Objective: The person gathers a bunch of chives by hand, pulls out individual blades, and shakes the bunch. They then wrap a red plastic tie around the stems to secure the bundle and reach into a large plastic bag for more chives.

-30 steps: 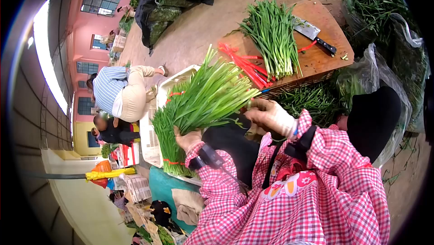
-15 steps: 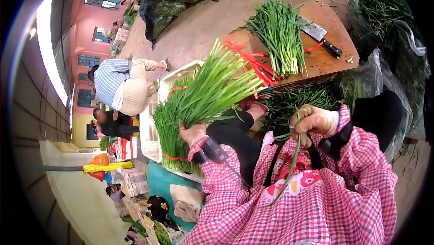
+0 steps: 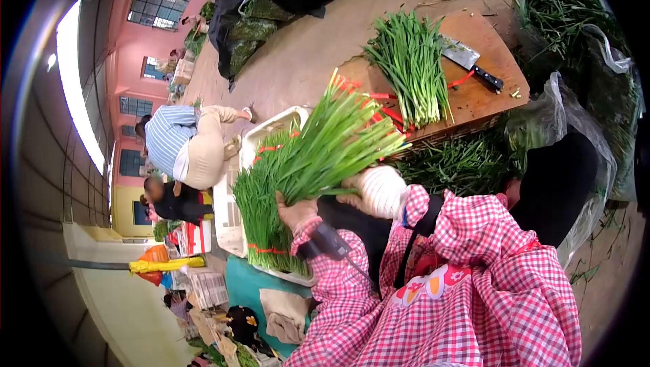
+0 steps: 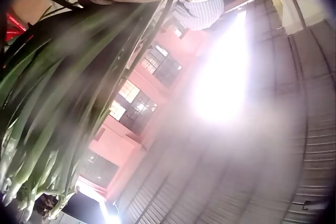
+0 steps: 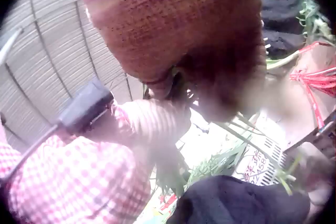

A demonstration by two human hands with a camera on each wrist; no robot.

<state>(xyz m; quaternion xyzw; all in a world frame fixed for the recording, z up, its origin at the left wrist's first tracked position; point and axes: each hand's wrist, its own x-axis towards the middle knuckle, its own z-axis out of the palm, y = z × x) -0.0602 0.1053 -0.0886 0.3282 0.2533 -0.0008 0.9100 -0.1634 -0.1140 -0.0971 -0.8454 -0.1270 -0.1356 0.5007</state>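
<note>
A large bundle of garlic chives lies slanted across my front, its pale cut ends toward the right. My left hand grips it from below near the leafy part; leaves cover some of its fingers. Close against the bundle's lower side, my right hand, in a pale ribbed glove, has its fingertips at the leaves. I cannot tell whether it pinches any. In the right wrist view a loose stalk stretches out below that hand. Tied chives fill a white crate under the bundle.
A wooden board carries another chive bundle, a cleaver and red ties. Loose greens lie below the board. Plastic bags of greens stand right. A person bends over beyond the crate.
My right hand moved from the bundle toward my lap with a single leaf hanging from its fingers, then came back to the bundle. The left hand keeps its grip.
</note>
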